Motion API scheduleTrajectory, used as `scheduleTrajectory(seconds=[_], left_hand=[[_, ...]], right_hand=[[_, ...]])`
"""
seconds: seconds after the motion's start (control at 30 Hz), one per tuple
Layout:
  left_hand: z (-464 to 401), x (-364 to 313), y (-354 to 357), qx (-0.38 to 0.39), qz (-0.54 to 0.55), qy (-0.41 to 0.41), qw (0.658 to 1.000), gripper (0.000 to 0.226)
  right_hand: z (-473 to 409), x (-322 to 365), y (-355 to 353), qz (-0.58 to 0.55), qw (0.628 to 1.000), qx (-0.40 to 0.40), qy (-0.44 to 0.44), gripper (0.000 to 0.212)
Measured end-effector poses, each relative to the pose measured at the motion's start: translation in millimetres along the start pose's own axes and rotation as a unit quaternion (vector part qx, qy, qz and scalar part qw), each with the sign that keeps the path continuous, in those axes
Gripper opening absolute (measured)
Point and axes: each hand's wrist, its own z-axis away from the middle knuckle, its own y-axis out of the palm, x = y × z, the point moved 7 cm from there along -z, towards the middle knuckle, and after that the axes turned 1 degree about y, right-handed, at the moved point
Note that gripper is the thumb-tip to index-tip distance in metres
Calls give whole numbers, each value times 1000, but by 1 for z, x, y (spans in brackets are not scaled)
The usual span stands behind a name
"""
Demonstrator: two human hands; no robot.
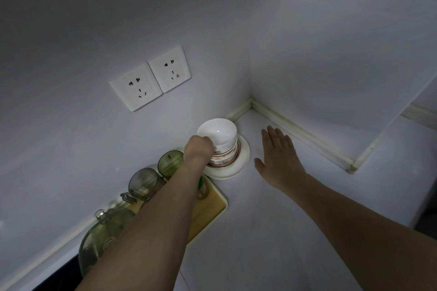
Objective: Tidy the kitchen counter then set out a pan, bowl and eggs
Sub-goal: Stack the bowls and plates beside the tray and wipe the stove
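Dim corner of a white surface (272, 231), walls on two sides. Notes run left to right.

Far left, along the wall: a clear glass jug (104, 238) with a knobbed lid, partly hidden behind the left forearm. Next to it two tinted glasses, one grey (143, 181), one green (169, 160), all standing on a yellow tray (208, 210). Two wall sockets (151, 78) sit above them.

Left hand (197, 149) reaches over the tray to a stack of bowls (218, 146): white bowl on top, patterned rims below, all upside down on a white plate (241, 163) near the corner. The fingers appear closed on the near side of the stack; the fingertips are hidden behind the knuckles, so the exact hold cannot be told.

Right hand (276, 151) is flat and empty, fingers spread apart, just beside the plate, not touching it. Whether it rests on the surface or hovers, cannot tell.

Risks, as judged:
- The left forearm passes close over the glasses; drawing it back low could knock one over or off the tray.
- One-sided hold on a nested stack: lifting could tilt it, and lower bowls may slip out or separate.
- The plate may drag along if the stack is slid rather than lifted.
- Low light makes edges hard to read.

No pan or eggs in view.
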Motion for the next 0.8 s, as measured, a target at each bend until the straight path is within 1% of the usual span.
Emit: scheduleTrajectory(seconds=[0.1,0.3,0.4,0.47,0.5,0.57,0.67,0.8], left_hand=[[0,4,3,-5,3,-12,1000,35],[3,8,5,-8,11,-11,1000,37],[8,7,2,-13,15,-11,1000,42],[16,5,-4,-34,1,1,999,46],[22,3,-8,-50,-13,18,999,45],[40,-2,-18,-81,-55,82,992,42],[79,-6,-28,-108,-165,188,962,42],[133,11,-40,-142,-257,262,919,46]], right_hand=[[4,1,3,-9,1000,-1,-11,76],[10,-3,4,-16,1000,7,-19,74],[14,-4,0,-15,1000,10,-22,72],[19,-2,-3,-15,1000,13,-24,71],[22,-1,-6,-15,999,12,-26,70],[33,3,-13,-18,999,3,-34,69],[56,11,-22,-23,999,-12,-47,67],[94,24,-31,-26,997,-23,-65,64]])
